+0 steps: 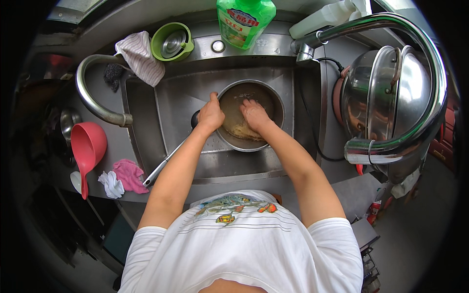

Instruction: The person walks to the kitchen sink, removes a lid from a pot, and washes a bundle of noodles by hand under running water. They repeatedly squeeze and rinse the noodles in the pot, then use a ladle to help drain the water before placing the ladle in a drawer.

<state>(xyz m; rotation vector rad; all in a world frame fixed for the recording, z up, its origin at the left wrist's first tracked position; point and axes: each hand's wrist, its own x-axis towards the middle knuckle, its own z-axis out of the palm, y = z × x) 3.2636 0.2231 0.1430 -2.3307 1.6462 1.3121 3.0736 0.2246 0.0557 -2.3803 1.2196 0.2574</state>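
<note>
A round metal pot (281, 121) sits in the stainless steel sink (183, 110), with cloudy brownish water in it. My left hand (211, 116) grips the pot's left rim, thumb pointing up along it. Inside the pot is my right hand (255, 115), its fingertips at or under the water; whether it grasps anything is hidden. Below its wrist a pale yellowish mass (244, 131) shows in the water, too unclear to name. A utensil with a steel handle (161, 170) and a dark head (195, 119) lies across the sink's left side, partly behind my left forearm.
Behind the sink stand a green detergent bottle (246, 25) and a green bowl (154, 40). A curved faucet (86, 84) and striped cloth (141, 55) are left; a chrome pipe (436, 73) arches right, before a steel pot (359, 95). A pink ladle (88, 143) and pink cloth (128, 175) lie left.
</note>
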